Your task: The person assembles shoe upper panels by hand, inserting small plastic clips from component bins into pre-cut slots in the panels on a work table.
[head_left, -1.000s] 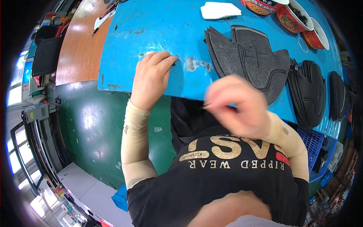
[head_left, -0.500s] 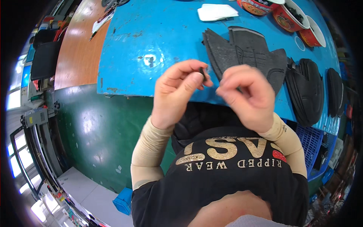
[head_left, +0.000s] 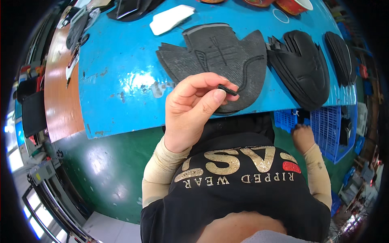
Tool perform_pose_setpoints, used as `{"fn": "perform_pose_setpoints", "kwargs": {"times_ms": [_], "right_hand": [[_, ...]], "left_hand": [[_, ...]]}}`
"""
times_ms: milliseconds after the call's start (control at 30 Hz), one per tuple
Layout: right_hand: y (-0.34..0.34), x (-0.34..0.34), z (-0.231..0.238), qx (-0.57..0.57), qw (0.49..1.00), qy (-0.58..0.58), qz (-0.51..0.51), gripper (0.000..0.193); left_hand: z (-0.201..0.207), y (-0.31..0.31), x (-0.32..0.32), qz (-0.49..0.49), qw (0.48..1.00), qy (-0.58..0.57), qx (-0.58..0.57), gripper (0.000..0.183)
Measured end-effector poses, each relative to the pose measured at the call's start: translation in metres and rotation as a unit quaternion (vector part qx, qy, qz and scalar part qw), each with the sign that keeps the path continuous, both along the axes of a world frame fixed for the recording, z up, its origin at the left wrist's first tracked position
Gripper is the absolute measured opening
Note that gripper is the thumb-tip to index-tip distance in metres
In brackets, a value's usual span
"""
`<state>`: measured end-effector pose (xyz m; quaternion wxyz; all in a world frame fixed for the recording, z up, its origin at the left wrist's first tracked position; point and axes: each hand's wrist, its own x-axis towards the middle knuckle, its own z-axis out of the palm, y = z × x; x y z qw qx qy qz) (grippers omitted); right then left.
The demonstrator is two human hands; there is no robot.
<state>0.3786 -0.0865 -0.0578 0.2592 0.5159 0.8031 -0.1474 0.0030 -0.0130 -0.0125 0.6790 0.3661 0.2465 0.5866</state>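
Observation:
My left hand (head_left: 188,107) pinches a small black strip (head_left: 228,90) between thumb and fingers, just above the table's near edge. Behind it lies a stack of dark grey shoe-upper pieces (head_left: 221,56), fanned slightly at its left side. My right hand (head_left: 303,137) is down below the table edge at the right, beside a blue plastic basket (head_left: 326,129). Its fingers are in shadow and partly hidden, so their grip does not show. Some black material (head_left: 301,116) is in the basket opening just beyond that hand.
More black stacked pieces (head_left: 302,69) lie on the blue table (head_left: 117,73), with another stack (head_left: 340,58) farther right. White sheets (head_left: 172,19), a clear ring (head_left: 281,16) and red bowls (head_left: 294,5) are toward the back. A brown tabletop (head_left: 60,97) adjoins at left.
My right hand has left the left hand's side and dropped to the basket below the table edge. My left hand still holds the black strip. The view has swung to the right.

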Motion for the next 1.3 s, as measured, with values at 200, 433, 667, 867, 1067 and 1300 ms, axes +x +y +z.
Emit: {"fn": "perform_pose_setpoints", "kwargs": {"times_ms": [200,433,667,867,1067,1300], "right_hand": [[0.041,-0.091,0.053,0.060,0.846,0.517,-0.111,0.014],[0.082,-0.170,0.074,0.137,0.620,0.768,-0.086,0.018],[0.086,-0.184,0.057,0.147,0.657,0.734,-0.091,0.021],[0.085,-0.184,0.046,0.176,0.640,0.743,-0.086,0.022],[0.086,-0.170,0.066,-0.272,0.512,0.767,-0.276,0.023],[0.114,-0.160,0.063,0.093,0.688,0.704,-0.148,0.019]], "left_hand": [[0.003,-0.001,0.014,-0.040,0.999,-0.010,-0.001,0.021],[-0.001,-0.007,0.014,-0.014,0.998,0.027,0.046,0.020],[0.004,-0.014,0.019,0.056,0.993,0.101,0.031,0.029],[-0.005,-0.004,0.020,0.117,0.947,0.258,0.153,0.024],[-0.001,-0.005,0.008,0.011,0.942,0.282,0.182,0.027],[0.005,0.003,0.002,0.117,0.852,0.443,0.254,0.030]]}}
